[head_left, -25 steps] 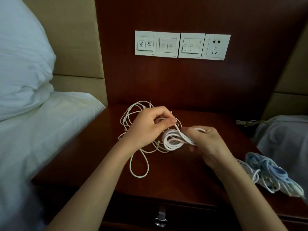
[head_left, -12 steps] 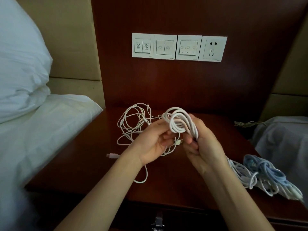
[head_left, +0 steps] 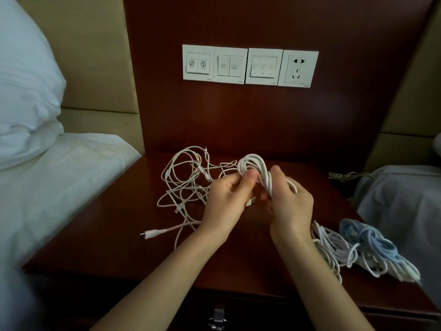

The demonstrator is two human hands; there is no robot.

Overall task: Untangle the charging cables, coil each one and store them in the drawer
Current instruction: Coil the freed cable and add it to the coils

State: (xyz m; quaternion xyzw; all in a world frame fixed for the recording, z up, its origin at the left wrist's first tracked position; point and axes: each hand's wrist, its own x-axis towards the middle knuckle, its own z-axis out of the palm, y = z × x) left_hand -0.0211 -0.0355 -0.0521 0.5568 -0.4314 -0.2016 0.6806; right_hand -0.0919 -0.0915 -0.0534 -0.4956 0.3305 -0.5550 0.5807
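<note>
My palms hide the lower part of the white coil (head_left: 256, 169), so I cannot see where its tail runs. A small metal-tipped plug (head_left: 251, 201) peeks out between my hands, half covered. The drawer (head_left: 262, 311) is cut off at the near edge and lies in shadow, showing little more than its metal pull (head_left: 217, 316).

The coil is smooth, rubbery cord in several oval loops. It stands on edge above the dark polished wood tabletop (head_left: 114, 235), with its rounded top pointing up and toward the far wall. My left hand (head_left: 226, 204) pinches the loops under the thumb, and my right hand (head_left: 291, 206) curls its fingers round them from the right.

Left of my hands a loose tangle (head_left: 185, 185) of thin white cords sprawls on the tabletop, with one connector (head_left: 149, 234) lying toward the left. Near right lie a white bundle (head_left: 330, 247) and a pale blue braided bundle (head_left: 368, 242), touching each other.
</note>
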